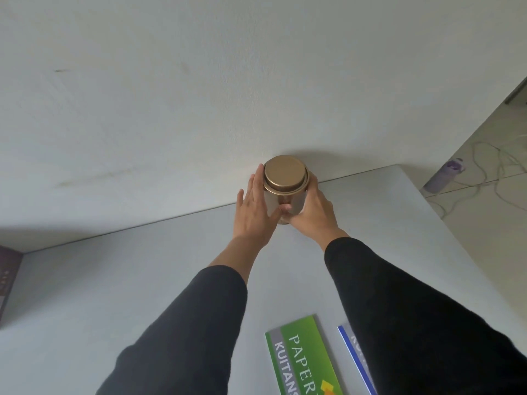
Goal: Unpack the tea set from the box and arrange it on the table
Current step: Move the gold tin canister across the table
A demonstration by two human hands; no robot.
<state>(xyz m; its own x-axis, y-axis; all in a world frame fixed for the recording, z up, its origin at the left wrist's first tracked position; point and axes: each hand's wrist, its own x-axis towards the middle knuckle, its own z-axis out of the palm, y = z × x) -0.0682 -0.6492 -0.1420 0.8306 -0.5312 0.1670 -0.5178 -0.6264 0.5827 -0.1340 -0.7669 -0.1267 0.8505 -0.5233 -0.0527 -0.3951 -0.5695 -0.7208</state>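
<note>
A plain white wall (199, 81) is seen behind a grey table (114, 280), and a gold tin (285, 181) is stood at the back edge between the fingers. It's flanked by the left hand (253, 212), fingers straight, and wrapped low by the right hand (310, 212). Probably light, stiff, slick metal; best gripped round the body, since the lid might lift off.

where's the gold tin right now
In the head view the gold tin stands upright at the table's far edge against the wall, between the left hand and right hand.
</note>
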